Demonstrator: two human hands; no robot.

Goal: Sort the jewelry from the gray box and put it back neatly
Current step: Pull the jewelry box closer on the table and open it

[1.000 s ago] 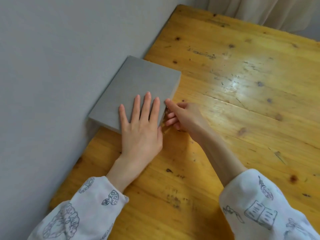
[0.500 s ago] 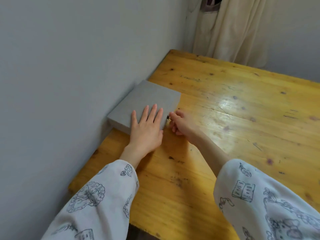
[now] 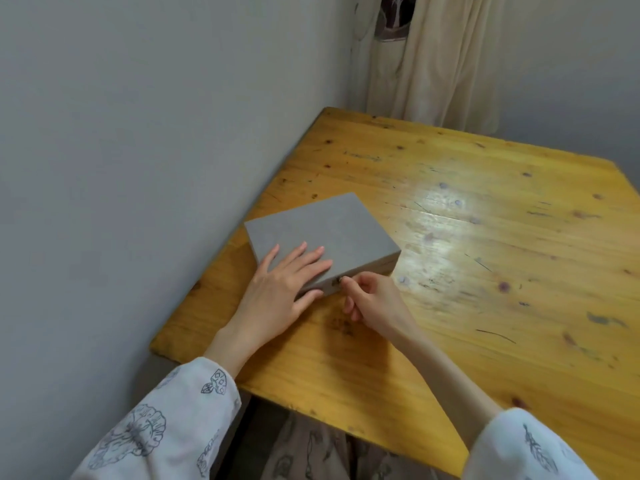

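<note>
A: What is the right hand (image 3: pixel 375 303) on?

B: Its thumb and forefinger are pinched on a small metal clasp (image 3: pixel 336 281) at the box's front edge; the other fingers are curled under.

A: And the left hand (image 3: pixel 282 289)?

B: Flat and spread on the lid, fingers straight, holding nothing, with the thumb down against the front side.

A: Where is the box (image 3: pixel 332 233)?

B: Shut, lying flat on the table (image 3: pixel 485 271) at its left edge, with its far corner near the wall (image 3: pixel 138 150). No jewelry shows.

A: Anything else?

B: Printed sleeves (image 3: pixel 166 424) on both arms, and a cream curtain (image 3: pixel 433 60) beyond the table's far end
</note>
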